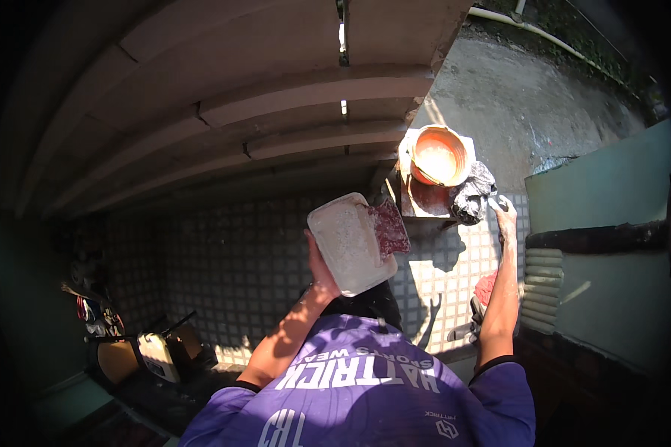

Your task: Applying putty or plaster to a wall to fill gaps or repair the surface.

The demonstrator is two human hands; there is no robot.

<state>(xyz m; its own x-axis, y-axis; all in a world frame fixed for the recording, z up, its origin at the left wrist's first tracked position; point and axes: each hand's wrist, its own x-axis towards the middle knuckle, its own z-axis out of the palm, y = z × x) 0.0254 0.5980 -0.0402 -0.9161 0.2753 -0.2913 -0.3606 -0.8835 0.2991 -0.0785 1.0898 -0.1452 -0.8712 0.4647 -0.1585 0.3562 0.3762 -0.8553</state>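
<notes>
- Left hand (322, 273) gripped white-smeared tray (334, 237) by its left edge.
- Level holding seemed wise: red scraper (392, 229) overhung its right side.
- Right hand (506, 211): fingers parted beside black plastic bag (474, 195), contact unclear.
- Orange bucket (459, 156) stood beyond tray, rightward.

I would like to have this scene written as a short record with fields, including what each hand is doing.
Left hand: holds the pale tray by its edge
On tray: dark red flat piece, whitish residue
Right hand: empty, fingers apart, beside the crumpled plastic bag; contact unclear
Beyond bag: orange bucket, contents washed out by glare
Floor: square-patterned, partly sunlit
</notes>
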